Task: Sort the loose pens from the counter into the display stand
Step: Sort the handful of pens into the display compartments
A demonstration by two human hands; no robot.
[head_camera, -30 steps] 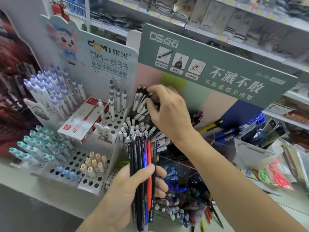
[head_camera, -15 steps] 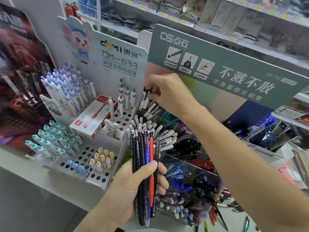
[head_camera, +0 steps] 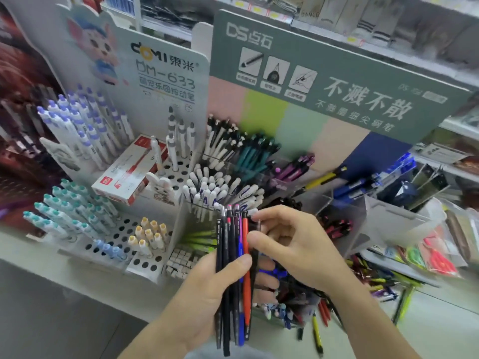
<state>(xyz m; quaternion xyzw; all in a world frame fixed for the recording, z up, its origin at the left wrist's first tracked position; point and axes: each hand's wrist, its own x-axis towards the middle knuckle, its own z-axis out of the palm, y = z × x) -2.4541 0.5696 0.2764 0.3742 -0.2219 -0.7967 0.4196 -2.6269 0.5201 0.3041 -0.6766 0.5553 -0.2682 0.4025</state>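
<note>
In front of a tiered display stand (head_camera: 298, 177) on a shop worktop (head_camera: 427, 320), a bundle of pens (head_camera: 233, 275) is gripped upright in the left hand (head_camera: 207, 288), thumb pressed across the barrels. The right hand (head_camera: 293, 244) is curled at the bundle's top, its thumb and forefinger pinching a dark pen at the edge of the bundle beside a red pen (head_camera: 246, 270). More loose pens (head_camera: 318, 330) are scattered on the worktop to the right, while white-capped pens (head_camera: 220, 190) are packed into the stand's nearer compartment
</note>
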